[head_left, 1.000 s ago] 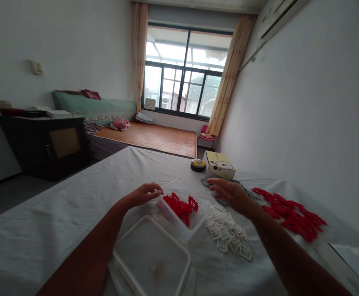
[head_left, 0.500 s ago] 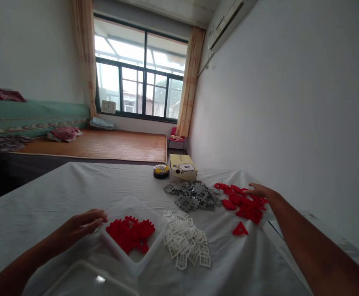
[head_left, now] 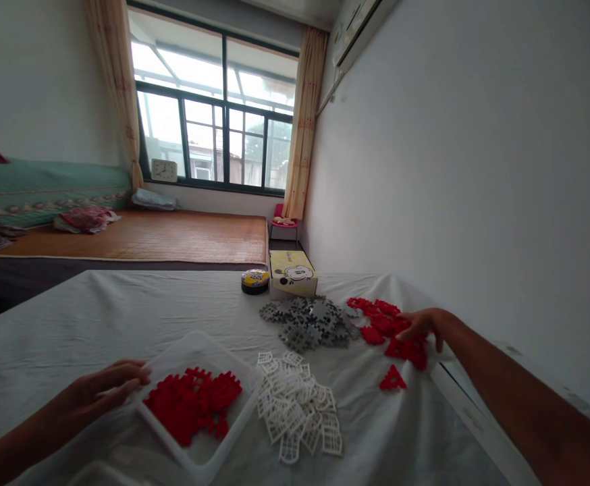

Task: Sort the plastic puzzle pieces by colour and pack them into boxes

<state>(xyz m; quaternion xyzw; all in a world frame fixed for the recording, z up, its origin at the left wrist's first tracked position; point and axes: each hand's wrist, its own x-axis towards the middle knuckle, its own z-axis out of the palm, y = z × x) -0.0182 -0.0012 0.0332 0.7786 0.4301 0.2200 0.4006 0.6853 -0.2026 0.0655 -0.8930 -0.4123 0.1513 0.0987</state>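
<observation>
My left hand (head_left: 115, 385) lies at the left corner of a white plastic box (head_left: 201, 466). Its fingers are stretched out and touch the rim. Red interlocking plastic pieces (head_left: 183, 405) are heaped inside the box. My right hand (head_left: 424, 326) reaches down over a pile of red pieces (head_left: 383, 324) on the right, fingers apart, with fingertips at the pieces. Nothing held shows in it. One red triangular piece (head_left: 393, 379) lies separately in front of that pile. White window-shaped pieces (head_left: 298, 405) are spread between the box and the red pile.
Grey interlocking pieces (head_left: 315, 324) are heaped behind the white ones. A yellow carton (head_left: 293, 275) and a round black-and-yellow tin (head_left: 255, 281) stand at the back of the white cloth (head_left: 138, 304). A translucent lid (head_left: 107, 472) lies at the front edge.
My right hand has lowered onto the red pile, its fingers bending down among the pieces. My left hand stays at the box's corner. The whole view has shifted slightly.
</observation>
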